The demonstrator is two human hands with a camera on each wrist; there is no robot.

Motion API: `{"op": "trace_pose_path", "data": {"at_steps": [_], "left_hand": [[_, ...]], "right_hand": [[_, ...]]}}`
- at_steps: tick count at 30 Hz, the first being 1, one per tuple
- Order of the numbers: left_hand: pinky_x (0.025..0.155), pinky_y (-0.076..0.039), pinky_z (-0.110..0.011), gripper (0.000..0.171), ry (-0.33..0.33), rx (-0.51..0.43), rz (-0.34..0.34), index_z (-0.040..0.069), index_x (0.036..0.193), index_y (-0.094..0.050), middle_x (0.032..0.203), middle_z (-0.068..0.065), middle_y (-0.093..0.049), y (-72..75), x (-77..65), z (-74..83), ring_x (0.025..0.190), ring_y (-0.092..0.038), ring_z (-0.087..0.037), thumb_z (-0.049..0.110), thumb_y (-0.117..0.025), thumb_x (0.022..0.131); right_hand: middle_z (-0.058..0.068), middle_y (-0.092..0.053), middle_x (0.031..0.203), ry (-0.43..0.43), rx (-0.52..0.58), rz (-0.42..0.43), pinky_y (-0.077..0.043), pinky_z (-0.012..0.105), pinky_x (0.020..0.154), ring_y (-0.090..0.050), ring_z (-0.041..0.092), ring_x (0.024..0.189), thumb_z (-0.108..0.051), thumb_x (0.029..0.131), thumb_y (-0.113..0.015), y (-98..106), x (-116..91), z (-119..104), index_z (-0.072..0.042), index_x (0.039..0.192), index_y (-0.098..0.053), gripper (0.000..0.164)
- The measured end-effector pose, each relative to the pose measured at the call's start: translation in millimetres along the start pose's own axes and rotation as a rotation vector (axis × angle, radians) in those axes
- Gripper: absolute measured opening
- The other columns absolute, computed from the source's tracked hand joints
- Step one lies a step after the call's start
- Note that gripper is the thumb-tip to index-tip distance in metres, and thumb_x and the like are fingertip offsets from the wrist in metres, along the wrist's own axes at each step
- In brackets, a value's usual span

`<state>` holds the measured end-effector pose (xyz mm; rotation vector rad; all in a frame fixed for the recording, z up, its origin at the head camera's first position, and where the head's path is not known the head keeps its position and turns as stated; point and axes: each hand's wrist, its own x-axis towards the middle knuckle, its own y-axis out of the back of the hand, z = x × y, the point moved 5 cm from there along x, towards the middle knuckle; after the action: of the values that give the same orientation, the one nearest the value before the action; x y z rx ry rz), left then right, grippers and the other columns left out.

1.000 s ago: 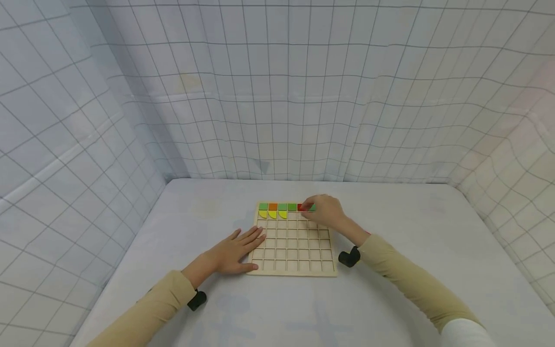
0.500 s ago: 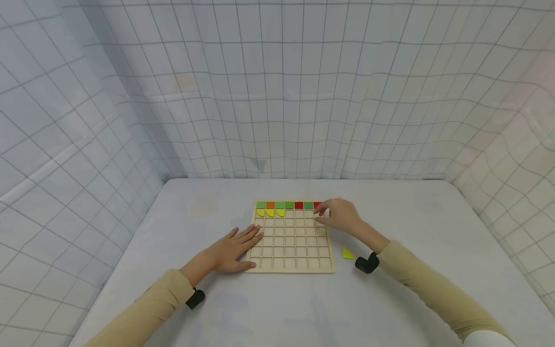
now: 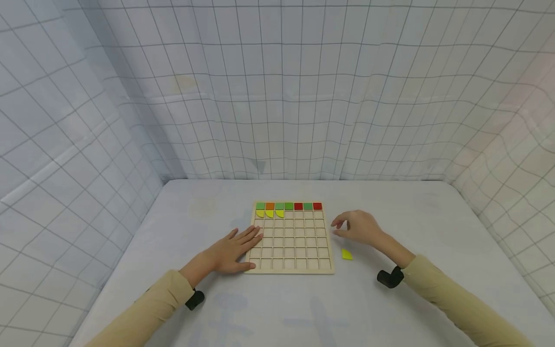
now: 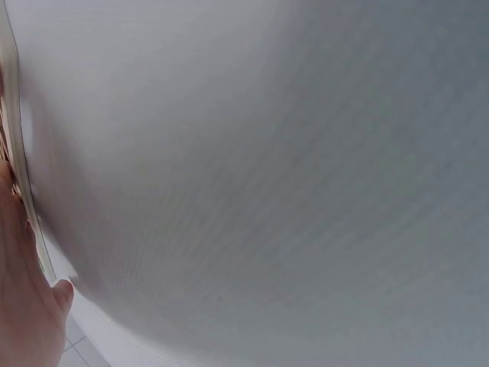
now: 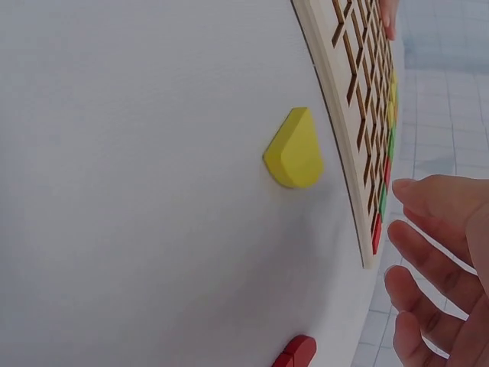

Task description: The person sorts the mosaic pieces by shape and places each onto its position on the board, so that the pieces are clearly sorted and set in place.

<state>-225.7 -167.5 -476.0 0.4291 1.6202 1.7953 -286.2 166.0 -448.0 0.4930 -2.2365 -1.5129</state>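
A pale wooden grid board (image 3: 299,237) lies on the white table. Coloured square tiles (image 3: 288,206) fill its top row: greens, an orange and two reds, one red tile (image 3: 317,206) at the right end. Three yellow quarter-circle pieces (image 3: 270,213) sit in the second row's left cells. My left hand (image 3: 230,253) rests flat with spread fingers on the board's left edge. Just off the board's right side hovers my right hand (image 3: 359,227), fingers loosely bent, holding nothing. Closer to me than that hand lies a loose yellow quarter-circle piece (image 3: 347,254), seen larger as a yellow piece (image 5: 294,153) in the right wrist view.
At the bottom of the right wrist view, a red piece (image 5: 296,352) lies on the table, partly cut off. Grid-lined white curtains (image 3: 277,96) stand behind and along both sides of the table. Each wrist carries a black camera (image 3: 390,277).
My right hand has moved right, from the board's top row to beside the board. The red end tile and the loose yellow piece have come into sight. My left hand stays put.
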Motion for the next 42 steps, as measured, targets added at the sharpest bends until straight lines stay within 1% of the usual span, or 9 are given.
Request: {"op": "trace_pose_path", "data": {"at_steps": [6,11,15,19,22,28,33,38,42], "left_hand": [[0.116,-0.013,-0.06,0.08,-0.004,-0.013,0.006,0.011,0.155,-0.018,0.162,-0.013,-0.012,-3.3,-0.6,-0.9,0.149,-0.014,-0.031,0.055,-0.046,0.095],[0.116,-0.014,-0.06,0.079,0.0,-0.018,0.002,0.01,0.155,-0.019,0.162,-0.013,-0.013,0.4,-1.0,0.5,0.149,-0.014,-0.032,0.054,-0.047,0.095],[0.117,-0.014,-0.06,0.08,0.009,-0.006,-0.002,0.011,0.155,-0.017,0.162,-0.012,-0.011,-0.1,-0.3,-0.8,0.15,-0.013,-0.031,0.056,-0.045,0.095],[0.117,-0.014,-0.059,0.08,0.015,-0.006,-0.006,0.012,0.155,-0.017,0.163,-0.011,-0.011,0.6,0.0,-1.3,0.15,-0.012,-0.03,0.057,-0.044,0.095],[0.116,-0.015,-0.06,0.08,0.011,-0.006,-0.005,0.011,0.155,-0.018,0.162,-0.012,-0.012,2.8,-0.3,-0.7,0.15,-0.014,-0.031,0.055,-0.046,0.095],[0.116,-0.015,-0.06,0.08,0.005,-0.008,-0.009,0.011,0.155,-0.017,0.162,-0.012,-0.011,4.9,0.7,-0.2,0.15,-0.013,-0.031,0.054,-0.047,0.095],[0.117,-0.014,-0.058,0.08,0.011,-0.002,-0.018,0.012,0.155,-0.016,0.163,-0.01,-0.01,2.9,1.5,-0.1,0.15,-0.012,-0.029,0.056,-0.045,0.095],[0.117,-0.014,-0.059,0.08,0.015,-0.003,-0.019,0.012,0.155,-0.017,0.163,-0.01,-0.01,0.3,0.9,-0.6,0.15,-0.012,-0.03,0.057,-0.044,0.095],[0.117,-0.015,-0.059,0.08,0.007,-0.009,-0.01,0.012,0.155,-0.018,0.162,-0.011,-0.011,-0.1,0.2,-0.2,0.15,-0.013,-0.031,0.056,-0.046,0.095]], "right_hand": [[-0.008,-0.072,0.084,0.035,0.032,-0.019,-0.038,0.017,0.051,-0.045,0.001,0.056,-0.024,0.082,-0.075,1,-15,6,-0.017,0.096,-0.076,0.016],[-0.009,-0.072,0.087,0.058,0.09,-0.067,-0.039,0.017,0.053,-0.045,-0.001,0.057,-0.024,0.083,-0.073,1,-23,11,-0.019,0.099,-0.075,0.017],[-0.009,-0.071,0.093,0.09,0.174,-0.135,-0.042,0.017,0.055,-0.047,-0.001,0.061,-0.022,0.085,-0.071,-1,-26,16,-0.019,0.101,-0.074,0.017],[-0.006,-0.071,0.099,0.147,0.283,-0.23,-0.046,0.019,0.059,-0.052,0.0,0.068,-0.015,0.085,-0.07,-5,-29,17,-0.018,0.103,-0.074,0.018],[-0.006,-0.071,0.102,0.189,0.328,-0.292,-0.048,0.02,0.062,-0.055,0.002,0.072,-0.009,0.084,-0.068,-8,-31,16,-0.019,0.103,-0.073,0.022],[-0.006,-0.069,0.103,0.275,0.328,-0.324,-0.044,0.019,0.061,-0.055,0.006,0.074,0.005,0.08,-0.06,-10,-34,14,-0.019,0.105,-0.072,0.037],[-0.006,-0.069,0.104,0.325,0.293,-0.342,-0.044,0.018,0.059,-0.055,0.011,0.077,0.008,0.077,-0.058,-8,-40,13,-0.019,0.106,-0.072,0.042],[-0.009,-0.068,0.103,0.292,0.27,-0.357,-0.046,0.019,0.062,-0.055,0.007,0.076,0.004,0.078,-0.065,-9,-44,16,-0.02,0.106,-0.072,0.038],[-0.013,-0.066,0.094,0.239,0.249,-0.379,-0.048,0.019,0.063,-0.053,0.001,0.072,-0.005,0.079,-0.072,-11,-47,20,-0.022,0.107,-0.071,0.033]]}}
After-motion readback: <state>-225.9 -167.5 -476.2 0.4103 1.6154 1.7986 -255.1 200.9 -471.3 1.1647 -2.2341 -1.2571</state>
